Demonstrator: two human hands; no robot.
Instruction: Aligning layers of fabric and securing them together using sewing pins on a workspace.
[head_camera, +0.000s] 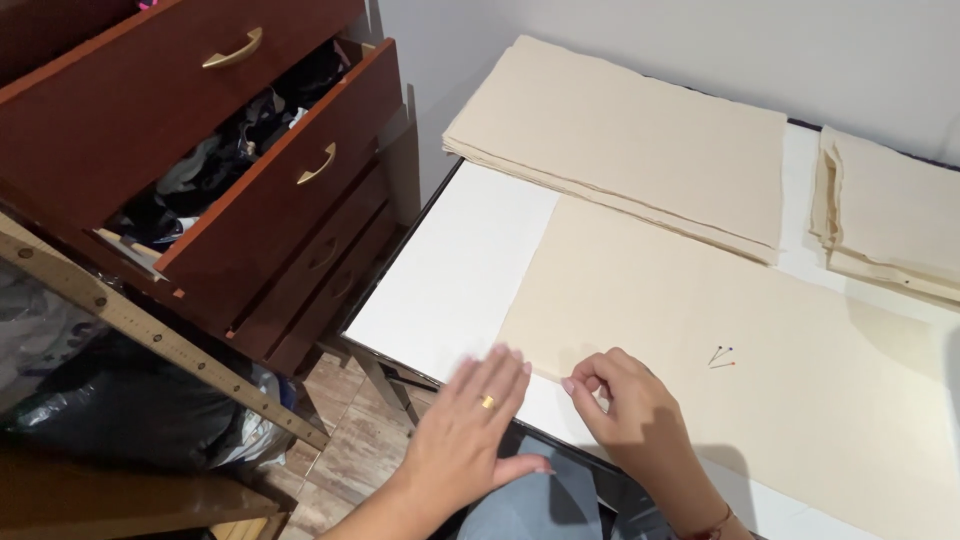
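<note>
A large cream fabric sheet (720, 340) lies flat on the white table (450, 270). My right hand (625, 405) pinches the sheet's near edge between thumb and fingers. My left hand (470, 430), with a gold ring on one finger, hovers flat and a little blurred over the table's front edge, fingers apart, holding nothing. Two pins (722, 357) with coloured heads lie on the sheet to the right of my right hand.
A stack of cream fabric sheets (620, 130) sits at the back of the table, another stack (890, 215) at the right. A dark wooden chest of drawers (260, 200) stands left, one drawer open with clothes. A long wooden ruler (150, 335) leans below it.
</note>
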